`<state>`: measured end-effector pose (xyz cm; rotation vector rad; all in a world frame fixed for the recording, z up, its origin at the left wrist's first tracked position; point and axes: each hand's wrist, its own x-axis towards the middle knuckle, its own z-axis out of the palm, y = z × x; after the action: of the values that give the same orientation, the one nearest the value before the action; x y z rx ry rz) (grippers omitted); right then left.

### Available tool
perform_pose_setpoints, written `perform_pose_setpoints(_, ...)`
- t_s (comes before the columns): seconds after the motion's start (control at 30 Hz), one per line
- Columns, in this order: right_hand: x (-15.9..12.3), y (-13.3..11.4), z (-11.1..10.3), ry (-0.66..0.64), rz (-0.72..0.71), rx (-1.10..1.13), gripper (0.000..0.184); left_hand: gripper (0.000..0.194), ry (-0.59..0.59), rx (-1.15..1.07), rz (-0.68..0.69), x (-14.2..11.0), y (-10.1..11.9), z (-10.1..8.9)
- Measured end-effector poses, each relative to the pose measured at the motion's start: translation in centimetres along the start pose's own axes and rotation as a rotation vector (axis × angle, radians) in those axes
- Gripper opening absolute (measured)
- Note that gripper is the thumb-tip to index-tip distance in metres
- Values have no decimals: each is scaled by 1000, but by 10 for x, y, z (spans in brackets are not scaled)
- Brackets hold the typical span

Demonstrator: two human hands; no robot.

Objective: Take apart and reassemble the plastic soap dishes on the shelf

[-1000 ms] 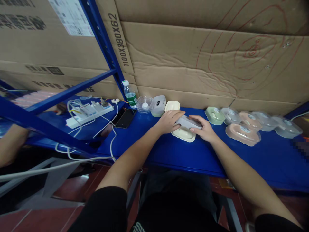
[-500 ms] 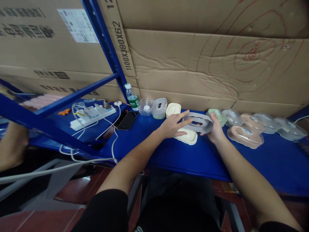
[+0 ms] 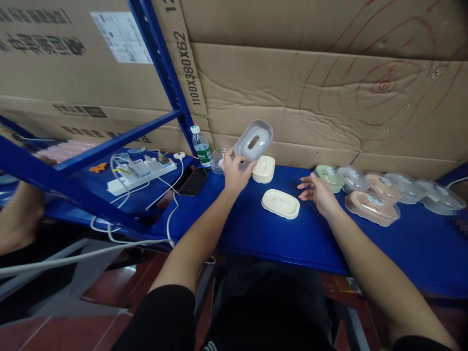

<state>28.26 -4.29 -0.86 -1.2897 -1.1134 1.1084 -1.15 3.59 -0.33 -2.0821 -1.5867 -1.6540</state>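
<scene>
My left hand (image 3: pixel 234 172) is raised above the blue shelf (image 3: pixel 256 234) and grips a grey translucent lid with a slot (image 3: pixel 253 140), tilted up near the cardboard wall. My right hand (image 3: pixel 317 193) hovers open, fingers spread, just right of a cream oval base (image 3: pixel 280 203) lying on the shelf. A second cream piece (image 3: pixel 263 169) sits behind, close to my left hand. A clear round lid (image 3: pixel 217 159) lies partly hidden behind that hand.
A row of green, clear and pink soap boxes (image 3: pixel 369 195) lines the right of the shelf. A water bottle (image 3: pixel 199 145), a black phone (image 3: pixel 193 181), a power strip (image 3: pixel 141 174) with cables lie left. Another person's arm (image 3: pixel 16 219) shows at far left. Cardboard (image 3: pixel 310 97) backs the shelf.
The grey lid has gone from my right hand over the cream base to my left hand, which carried it up and to the left. My right hand let go and opened.
</scene>
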Motion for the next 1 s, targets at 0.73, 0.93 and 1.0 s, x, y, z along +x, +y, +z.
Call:
perform_pose_setpoints(0.73,-9,10,-1,-266,-477,-996,42,78,-241,328,-350,0,-9,9)
perform_pose_setpoints(0.93,-10,11,-2,-433,-488,-1078,50,67,-235,284,-304,1,-12,8)
perform_pose_setpoints(1.0,-9,13,-3,-438,-486,-1085,52,64,-213,261,-291,1,-13,7)
